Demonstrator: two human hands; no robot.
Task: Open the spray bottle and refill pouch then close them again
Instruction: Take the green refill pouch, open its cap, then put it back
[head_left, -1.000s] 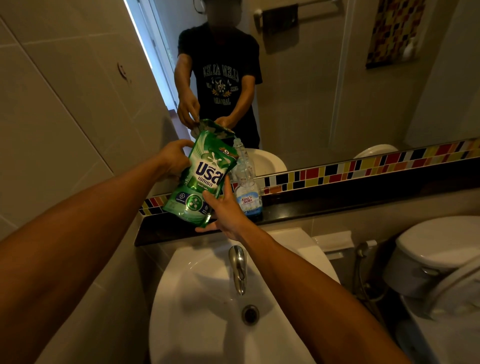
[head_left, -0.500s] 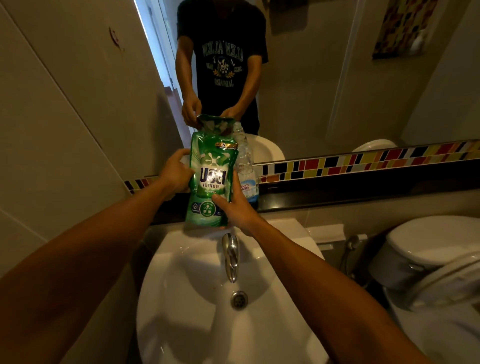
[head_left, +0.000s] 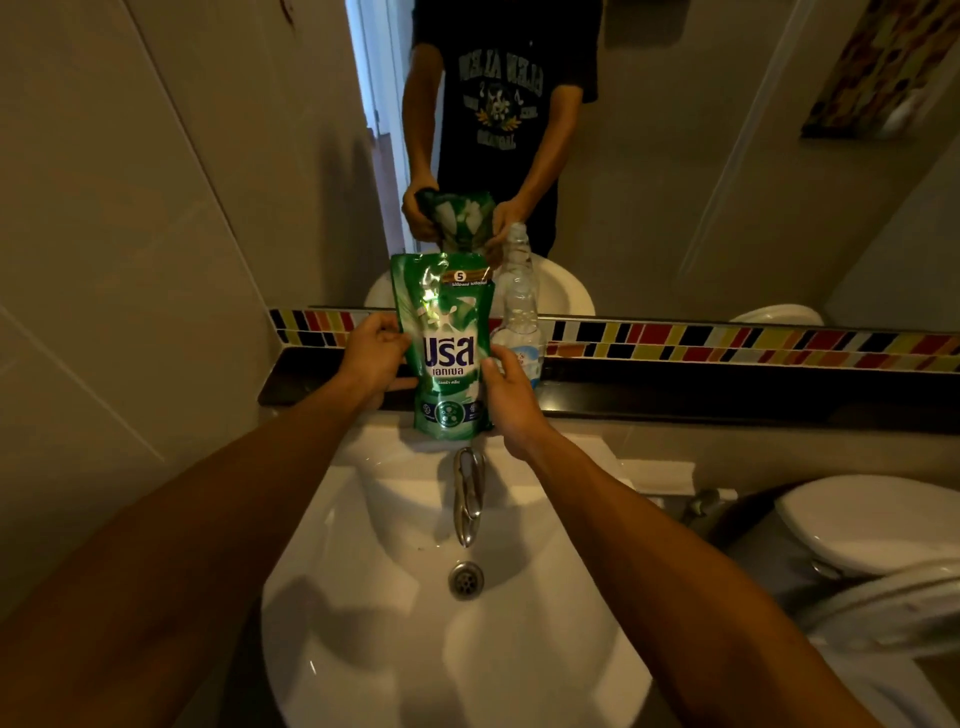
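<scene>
Green refill pouch (head_left: 448, 343) held upright between both hands
Left hand (head_left: 371, 358) gripping its left edge, right hand (head_left: 511, 397) curled round its right edge; behind the sink (head_left: 363, 597) tap (head_left: 467, 493), clear spray bottle (head_left: 519, 312) just beside on the dark ledge (head_left: 727, 400)

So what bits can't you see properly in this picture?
- Head view: the bottle is partly hidden behind the green pouch; its top shows no sprayer.
- The pouch's cap or spout isn't visible.
- Left hand fingers go behind the pouch.
- Right hand covers the pouch's edge.
- The toilet is cut off by the right edge.
</scene>
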